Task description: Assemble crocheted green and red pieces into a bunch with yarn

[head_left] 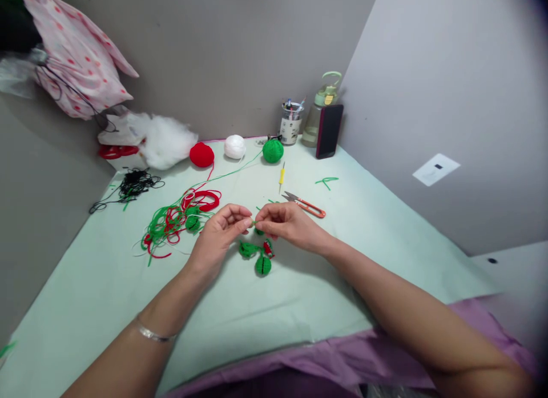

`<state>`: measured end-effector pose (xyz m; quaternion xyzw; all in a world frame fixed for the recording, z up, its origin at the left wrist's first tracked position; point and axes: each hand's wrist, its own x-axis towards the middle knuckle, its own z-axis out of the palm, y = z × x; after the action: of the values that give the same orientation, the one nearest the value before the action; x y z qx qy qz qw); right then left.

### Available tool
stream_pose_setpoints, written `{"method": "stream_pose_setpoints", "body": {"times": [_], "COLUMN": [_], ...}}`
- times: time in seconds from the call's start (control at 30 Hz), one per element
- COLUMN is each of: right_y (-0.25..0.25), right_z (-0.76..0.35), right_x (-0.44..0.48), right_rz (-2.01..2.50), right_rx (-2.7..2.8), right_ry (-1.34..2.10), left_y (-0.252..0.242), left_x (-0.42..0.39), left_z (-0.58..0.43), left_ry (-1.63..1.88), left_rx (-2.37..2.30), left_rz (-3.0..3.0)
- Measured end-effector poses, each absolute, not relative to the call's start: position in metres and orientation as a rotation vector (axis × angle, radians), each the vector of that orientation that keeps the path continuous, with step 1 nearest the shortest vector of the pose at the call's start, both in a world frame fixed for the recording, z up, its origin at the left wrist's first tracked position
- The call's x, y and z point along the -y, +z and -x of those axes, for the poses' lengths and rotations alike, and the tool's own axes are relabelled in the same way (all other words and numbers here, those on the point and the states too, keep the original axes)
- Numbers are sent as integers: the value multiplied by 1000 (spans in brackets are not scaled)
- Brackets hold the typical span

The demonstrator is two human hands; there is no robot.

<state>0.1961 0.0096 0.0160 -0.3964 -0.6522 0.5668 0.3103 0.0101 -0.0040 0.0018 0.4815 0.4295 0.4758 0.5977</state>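
Note:
My left hand (226, 225) and my right hand (291, 222) meet over the table, thumbs and fingers pinched together. Between the fingertips is something small and greenish, too small to name. Just beneath them a bit of green crochet (259, 232) shows, mostly covered by my fingers. Closer to me lie a crumpled green crocheted piece (247, 249), a small red, white and green piece (268, 248) and a round green crocheted piece (263, 265) with a dark line across it. Orange-handled thread snips (310, 207) lie beyond my right hand, near a yellow-handled crochet hook (281, 176).
Left of my hands sits a tangle of red and green yarn (171, 222), with black yarn (136, 184) farther left. Red (202, 155), white (234, 147) and green yarn balls (273, 151) stand at the back, beside white stuffing (169, 140). A phone (329, 132) leans on a bottle (311, 127).

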Motion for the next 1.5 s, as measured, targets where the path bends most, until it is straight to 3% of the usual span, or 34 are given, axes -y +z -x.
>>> {"method": "stream_pose_setpoints", "body": {"times": [0.27, 0.47, 1.2, 1.5], "right_y": [18, 19, 13, 17], "right_z": [-196, -196, -194, -190], "right_x": [-9, -10, -12, -6], "right_rz": [1179, 1005, 953, 939], "right_rx": [1797, 1675, 1493, 1479], "right_ry": [1237, 1406, 1366, 1327], "left_y": [1, 3, 11, 5], "left_x": [3, 3, 5, 9], "left_z": [-7, -8, -11, -11], "left_ry": [1155, 1128, 1218, 981], "left_rx": [-1012, -994, -847, -1006], "left_rz": [-1155, -1125, -762, -1230]}}
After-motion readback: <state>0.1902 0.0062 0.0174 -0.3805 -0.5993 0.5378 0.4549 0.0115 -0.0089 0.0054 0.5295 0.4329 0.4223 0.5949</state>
